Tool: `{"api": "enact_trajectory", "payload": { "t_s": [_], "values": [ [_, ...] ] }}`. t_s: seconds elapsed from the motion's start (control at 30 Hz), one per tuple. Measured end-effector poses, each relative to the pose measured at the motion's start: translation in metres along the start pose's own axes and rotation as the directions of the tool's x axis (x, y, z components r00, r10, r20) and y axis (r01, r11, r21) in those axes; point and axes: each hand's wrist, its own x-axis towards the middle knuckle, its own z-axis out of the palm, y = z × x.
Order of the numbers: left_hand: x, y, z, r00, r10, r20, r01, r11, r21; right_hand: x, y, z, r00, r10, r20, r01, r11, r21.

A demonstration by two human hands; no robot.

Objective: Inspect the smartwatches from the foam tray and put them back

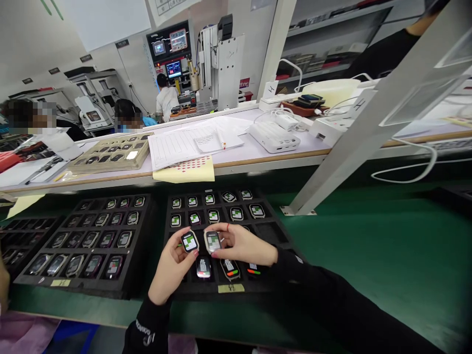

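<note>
My left hand (170, 268) holds a small smartwatch body (190, 242) with a lit green-and-white screen. My right hand (245, 246) holds a second watch body (213, 241) right beside the first, their edges almost touching. Both hands hover over the middle of a black compartment tray (271, 231) on the green belt. That tray holds several more watch bodies, with lit screens in its far rows (213, 215) and others showing red and green bars in the near row (230, 269). Both arms wear black sleeves.
A second black tray (86, 282) of dark-screened watch bodies lies to the left, another (22, 236) beyond it. Behind runs a white bench with paper sheets (182, 145), a beige tray (110, 155), white boxes (273, 136) and cables. A slanted metal post (354, 142) stands right. Other people sit at the far left.
</note>
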Motion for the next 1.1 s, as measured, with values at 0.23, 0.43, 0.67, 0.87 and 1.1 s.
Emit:
{"api": "enact_trajectory", "payload": {
  "t_s": [0.23,0.43,0.67,0.87,1.1],
  "values": [
    [-0.004,0.007,0.021,0.992,-0.053,0.113,0.047,0.997,0.058,-0.020,-0.010,-0.016,0.991,0.099,0.085,-0.126,0.560,0.819],
    [-0.001,0.012,0.031,0.982,-0.054,0.178,0.034,0.993,0.115,-0.028,-0.010,-0.018,0.988,0.156,0.015,-0.112,0.637,0.762],
    [0.000,0.012,0.030,0.987,-0.042,0.153,0.018,0.988,0.152,-0.032,-0.002,-0.018,0.960,0.238,-0.150,-0.122,0.833,0.540],
    [0.001,0.010,0.033,0.986,-0.045,0.164,0.019,0.987,0.157,-0.032,-0.001,-0.015,0.962,0.238,-0.134,-0.127,0.824,0.552],
    [0.000,0.010,0.039,0.993,0.017,0.114,-0.056,0.935,0.349,-0.032,-0.006,-0.011,0.963,0.188,-0.194,-0.067,0.862,0.502]
  ]
}}
